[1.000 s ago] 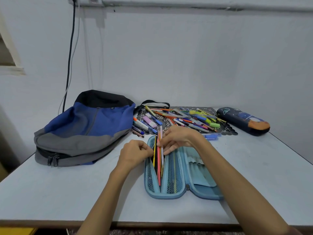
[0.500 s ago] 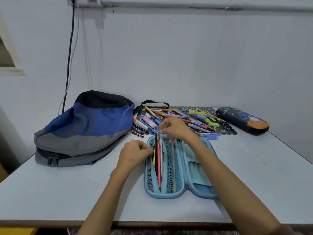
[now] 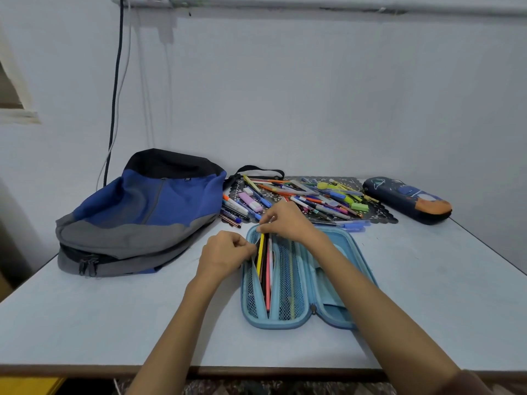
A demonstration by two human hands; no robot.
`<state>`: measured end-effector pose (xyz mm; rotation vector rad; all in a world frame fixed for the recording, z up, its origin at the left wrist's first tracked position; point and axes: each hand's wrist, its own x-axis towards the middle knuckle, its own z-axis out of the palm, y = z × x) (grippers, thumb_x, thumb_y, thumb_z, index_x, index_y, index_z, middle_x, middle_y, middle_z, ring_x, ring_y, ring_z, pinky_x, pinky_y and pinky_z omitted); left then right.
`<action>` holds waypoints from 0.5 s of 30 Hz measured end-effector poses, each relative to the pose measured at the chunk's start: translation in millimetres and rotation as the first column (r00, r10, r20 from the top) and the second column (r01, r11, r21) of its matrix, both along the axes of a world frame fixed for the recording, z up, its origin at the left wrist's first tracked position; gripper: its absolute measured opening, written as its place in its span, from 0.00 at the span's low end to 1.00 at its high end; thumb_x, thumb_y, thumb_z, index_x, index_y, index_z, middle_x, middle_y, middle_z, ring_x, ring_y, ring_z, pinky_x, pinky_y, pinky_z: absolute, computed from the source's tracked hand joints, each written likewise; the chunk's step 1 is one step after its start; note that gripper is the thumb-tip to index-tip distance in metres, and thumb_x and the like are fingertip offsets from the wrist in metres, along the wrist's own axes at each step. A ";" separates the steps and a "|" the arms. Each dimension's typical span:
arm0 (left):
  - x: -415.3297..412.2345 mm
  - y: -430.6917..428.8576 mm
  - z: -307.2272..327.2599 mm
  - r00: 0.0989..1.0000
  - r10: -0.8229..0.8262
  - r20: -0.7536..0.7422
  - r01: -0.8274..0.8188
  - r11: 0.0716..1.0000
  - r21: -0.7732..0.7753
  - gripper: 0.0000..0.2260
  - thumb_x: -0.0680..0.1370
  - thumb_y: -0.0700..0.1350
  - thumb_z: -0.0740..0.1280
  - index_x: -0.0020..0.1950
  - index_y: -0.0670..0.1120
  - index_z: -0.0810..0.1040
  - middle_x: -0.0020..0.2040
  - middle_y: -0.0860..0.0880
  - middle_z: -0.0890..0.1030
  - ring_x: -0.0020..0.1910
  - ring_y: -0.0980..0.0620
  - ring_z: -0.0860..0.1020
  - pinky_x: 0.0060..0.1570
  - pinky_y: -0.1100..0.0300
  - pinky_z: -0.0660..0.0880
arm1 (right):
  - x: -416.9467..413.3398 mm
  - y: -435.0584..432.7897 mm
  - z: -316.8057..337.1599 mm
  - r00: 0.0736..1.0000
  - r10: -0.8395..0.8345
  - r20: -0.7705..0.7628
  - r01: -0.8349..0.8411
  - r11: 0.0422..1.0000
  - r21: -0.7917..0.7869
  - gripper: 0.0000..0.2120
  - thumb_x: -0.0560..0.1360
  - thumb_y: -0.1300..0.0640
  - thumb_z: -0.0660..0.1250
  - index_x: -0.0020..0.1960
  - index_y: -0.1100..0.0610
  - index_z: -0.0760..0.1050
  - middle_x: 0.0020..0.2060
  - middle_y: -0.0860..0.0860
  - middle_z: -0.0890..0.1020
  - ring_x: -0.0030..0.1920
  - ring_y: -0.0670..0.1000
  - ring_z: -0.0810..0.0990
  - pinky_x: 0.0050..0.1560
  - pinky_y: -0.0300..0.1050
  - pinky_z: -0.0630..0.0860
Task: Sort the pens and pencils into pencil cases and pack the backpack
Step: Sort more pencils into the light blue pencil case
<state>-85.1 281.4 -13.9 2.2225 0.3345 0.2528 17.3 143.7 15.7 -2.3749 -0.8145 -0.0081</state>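
— Pencils (image 3: pixel 263 269) inside the open blue pencil case (image 3: pixel 352 246) on the table (image 3: pixel 427 280)?
— Yes; right hand (image 3: pixel 288 223) has dropped back, pinching their tips. Left hand (image 3: pixel 225 253) (knuckles curled) now pinches the mesh pocket (image 3: pixel 251 292) edge.

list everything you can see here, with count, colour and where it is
backpack: one, blue, grey and black, lying at the table's left
table: one, pale grey, under everything
open pencil case: one, light blue, front centre
pencils: several, yellow, black, pink, in the open case's left mesh pocket
loose pens: many, mixed colours, heaped on the mat behind the open case
mat: one, black lace, rear centre
closed pencil case: one, dark blue with orange, rear right
cable: one, black, down the wall at left
left hand: one, grip on the mesh pocket's edge
right hand: one, grip on the pencils' top ends
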 end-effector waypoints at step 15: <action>2.9 -1.4 -5.9 0.999 0.038 0.021 -0.040 0.997 0.066 0.07 0.70 0.51 0.71 0.33 0.50 0.80 0.34 0.50 0.83 0.37 0.48 0.81 0.44 0.53 0.79 | -5.2 -11.2 1.8 0.987 0.080 -0.140 -0.076 0.997 0.034 0.08 0.77 0.63 0.67 0.54 0.61 0.82 0.42 0.49 0.83 0.39 0.43 0.80 0.45 0.38 0.78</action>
